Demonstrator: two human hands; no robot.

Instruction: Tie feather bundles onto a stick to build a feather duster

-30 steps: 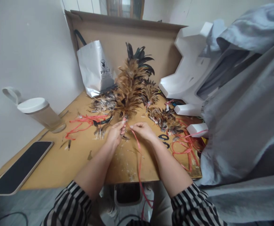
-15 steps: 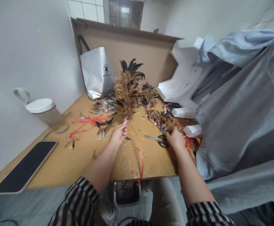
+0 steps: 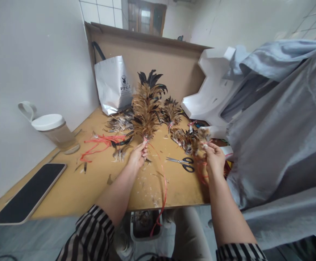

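My left hand (image 3: 139, 155) is closed round the bound base of a tall feather bundle (image 3: 147, 105), brown with black tips, held upright. From that base a red plastic string (image 3: 164, 181) curves down over the table edge. At the right, my right hand (image 3: 214, 155) pinches a small brown feather tuft (image 3: 203, 136) by its pale lower end, raised above the table. Left of it lie loose brown feathers (image 3: 186, 139). Black-handled scissors (image 3: 183, 162) rest between my hands, blades pointing left.
Red strings (image 3: 100, 142) and pale feathers (image 3: 120, 120) lie at the left, near a lidded cup (image 3: 55, 131) and a phone (image 3: 29, 194). A silver bag (image 3: 111, 85) stands behind. White foam (image 3: 211, 87) and grey cloth (image 3: 280, 137) border the right. A bin (image 3: 146, 235) sits below.
My right hand has lifted a small feather tuft from the pile and moved right with it. My left hand keeps its hold on the tall feather bundle.
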